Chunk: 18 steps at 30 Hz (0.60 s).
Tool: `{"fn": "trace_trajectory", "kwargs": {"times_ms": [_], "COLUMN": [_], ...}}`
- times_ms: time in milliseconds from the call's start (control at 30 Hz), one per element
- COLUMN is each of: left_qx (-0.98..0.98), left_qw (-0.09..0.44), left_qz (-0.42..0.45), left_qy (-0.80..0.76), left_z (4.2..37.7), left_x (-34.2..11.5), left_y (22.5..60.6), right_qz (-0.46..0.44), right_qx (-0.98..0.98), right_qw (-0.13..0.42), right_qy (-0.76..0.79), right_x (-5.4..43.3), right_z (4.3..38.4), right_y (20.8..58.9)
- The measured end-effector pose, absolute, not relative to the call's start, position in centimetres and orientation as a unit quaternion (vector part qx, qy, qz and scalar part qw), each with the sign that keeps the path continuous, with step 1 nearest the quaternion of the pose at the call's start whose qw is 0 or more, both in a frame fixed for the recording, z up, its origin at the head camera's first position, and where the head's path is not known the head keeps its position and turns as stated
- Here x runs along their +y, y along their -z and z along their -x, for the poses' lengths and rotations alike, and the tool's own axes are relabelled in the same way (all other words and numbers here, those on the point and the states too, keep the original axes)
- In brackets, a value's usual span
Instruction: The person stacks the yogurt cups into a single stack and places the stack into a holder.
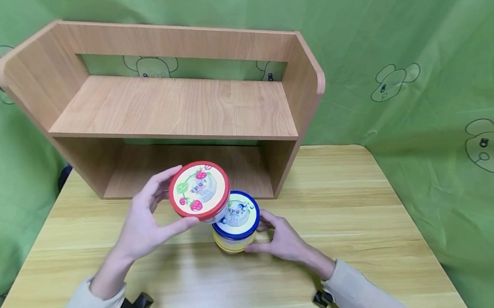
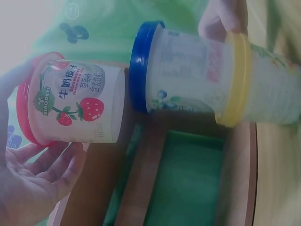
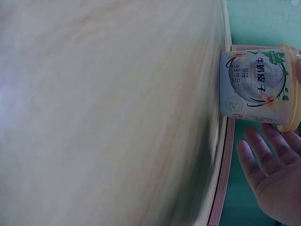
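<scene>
My left hand (image 1: 141,227) grips a red-lidded paper cup (image 1: 199,189) with strawberries printed on it, its thumb and fingers spread round the lid's rim. Just below and to the right stands a blue-lidded cup (image 1: 238,217), stacked on a yellow-lidded cup (image 3: 256,87). In the left wrist view, the base of the strawberry cup (image 2: 77,101) is close to the blue lid (image 2: 145,66); whether they touch I cannot tell. My right hand (image 1: 284,238) holds the stack from the right, thumb and fingers at the yellow lid (image 2: 233,80). The yellow-lidded cup rests on the table.
A two-level wooden shelf unit (image 1: 173,106) stands at the back of the wood-grain table (image 1: 343,214), right behind the cups. Green cloth (image 1: 393,26) with printed animal heads hangs behind and beside the table. Dark straps (image 1: 133,307) show at the wrists.
</scene>
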<state>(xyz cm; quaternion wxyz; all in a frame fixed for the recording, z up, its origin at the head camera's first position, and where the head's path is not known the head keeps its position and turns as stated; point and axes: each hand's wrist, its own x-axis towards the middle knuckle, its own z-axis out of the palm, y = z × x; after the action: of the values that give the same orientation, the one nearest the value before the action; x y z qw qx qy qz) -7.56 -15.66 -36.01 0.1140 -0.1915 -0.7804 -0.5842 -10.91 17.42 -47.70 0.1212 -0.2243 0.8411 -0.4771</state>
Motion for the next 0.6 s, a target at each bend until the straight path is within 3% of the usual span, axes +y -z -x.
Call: {"fn": "trace_trajectory", "kwargs": {"times_ms": [600], "left_qx": [-0.765], "left_qw": [0.088], "left_qz": [0.261], "left_qy": [0.582], "left_z": [8.6], "left_x": [-12.5], "left_y": [36.1], "right_qz": [0.242], "right_qx": [0.836], "right_qw": [0.111], "right_qy": [0.481], "right_x": [17.5], "right_z": [11.0], "right_y": [47.8]}}
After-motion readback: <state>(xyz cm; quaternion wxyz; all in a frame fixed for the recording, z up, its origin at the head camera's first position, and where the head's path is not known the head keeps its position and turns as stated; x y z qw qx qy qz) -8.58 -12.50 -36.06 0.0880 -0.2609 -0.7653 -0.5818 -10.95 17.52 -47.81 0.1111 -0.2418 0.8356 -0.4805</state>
